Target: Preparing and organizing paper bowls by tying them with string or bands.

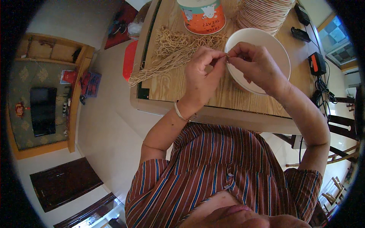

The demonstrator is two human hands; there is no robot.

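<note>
My left hand [203, 74] and my right hand [260, 68] meet at the near-left rim of a round white-lined bucket [279, 57]. Thumbs and forefingers are pinched together, tip to tip. Between them is a tiny brownish bit, too small to make out. Under and beside my left hand, a loose bundle of beige cords [163, 70] stretches across the table, with a tangled heap at its far end. Beyond the cords stands an orange and teal printed paper bucket [203, 19] with a white ghost-like figure on it.
A tall stack of nested paper buckets [264, 15] rises at the table's far right. Black adapters [300, 34], an orange-black box [316, 64] and coiled cables [322, 91] line the right edge. A red stool [130, 60] stands left of the wooden table [235, 102].
</note>
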